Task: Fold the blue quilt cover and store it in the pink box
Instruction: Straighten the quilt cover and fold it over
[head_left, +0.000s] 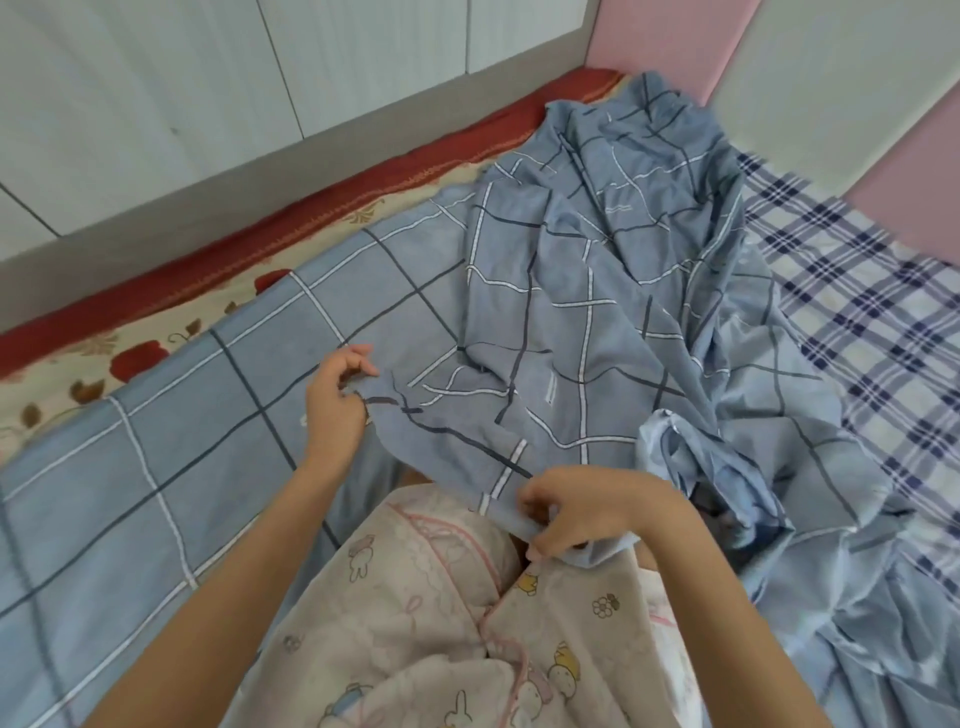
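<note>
I have the cover (597, 291) by one edge. My left grip (335, 410) pinches the hem out in front of me, and my right grip (587, 512) pinches the same hem close to my lap, so a short run of edge stretches between them. I hold it this way to find a straight side to fold from (the rest is a rumpled heap). That heap lies on the bed (156, 296), piled toward the far corner and spilling over the plaid sheet (857, 312) at my right. Blue checked cloth lies flat at my left; I cannot tell whether it is the same piece. By my judgement the folding has barely begun. I see nothing that is surely the pink box, so storing must wait.
</note>
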